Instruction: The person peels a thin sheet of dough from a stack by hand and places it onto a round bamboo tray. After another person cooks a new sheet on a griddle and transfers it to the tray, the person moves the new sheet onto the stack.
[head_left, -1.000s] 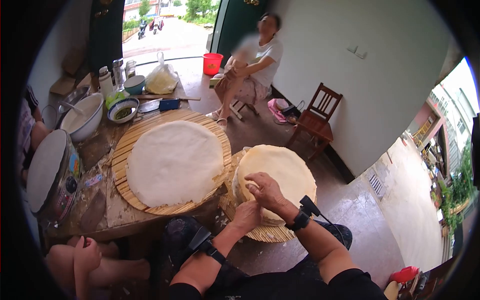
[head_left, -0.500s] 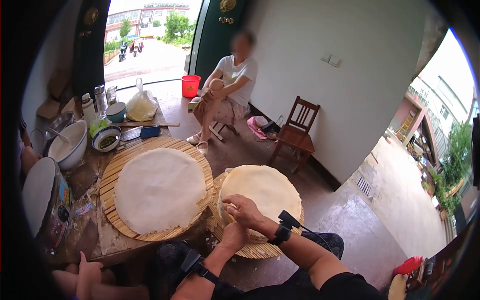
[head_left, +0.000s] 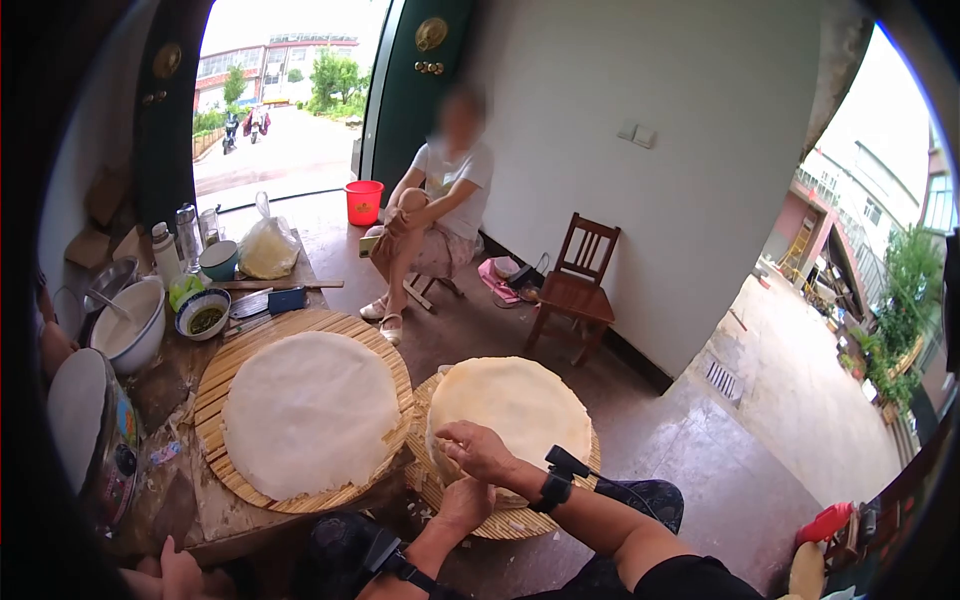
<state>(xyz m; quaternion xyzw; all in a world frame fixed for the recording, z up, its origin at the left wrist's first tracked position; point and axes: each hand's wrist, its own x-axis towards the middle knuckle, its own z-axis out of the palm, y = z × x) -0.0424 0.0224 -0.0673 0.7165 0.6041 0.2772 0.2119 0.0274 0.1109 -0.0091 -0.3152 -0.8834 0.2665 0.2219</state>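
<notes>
Here, flatbreads (head_left: 520, 410) beside right hand (head_left: 480, 453).

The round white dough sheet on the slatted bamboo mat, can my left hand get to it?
Probably yes: the left hand is off to the near right of the dough sheet, and nothing tall stands between them, just low mat edges.

Includes the wearer's two hands (head_left: 467, 503) (head_left: 475, 452), two wrist straps (head_left: 400, 566) (head_left: 553, 491), two round slatted boards (head_left: 208, 412) (head_left: 520, 526), one stack of pale rounds (head_left: 520, 400), two wall switches (head_left: 627, 130) (head_left: 644, 136), one red bucket (head_left: 364, 204), one wooden chair (head_left: 575, 297).
</notes>
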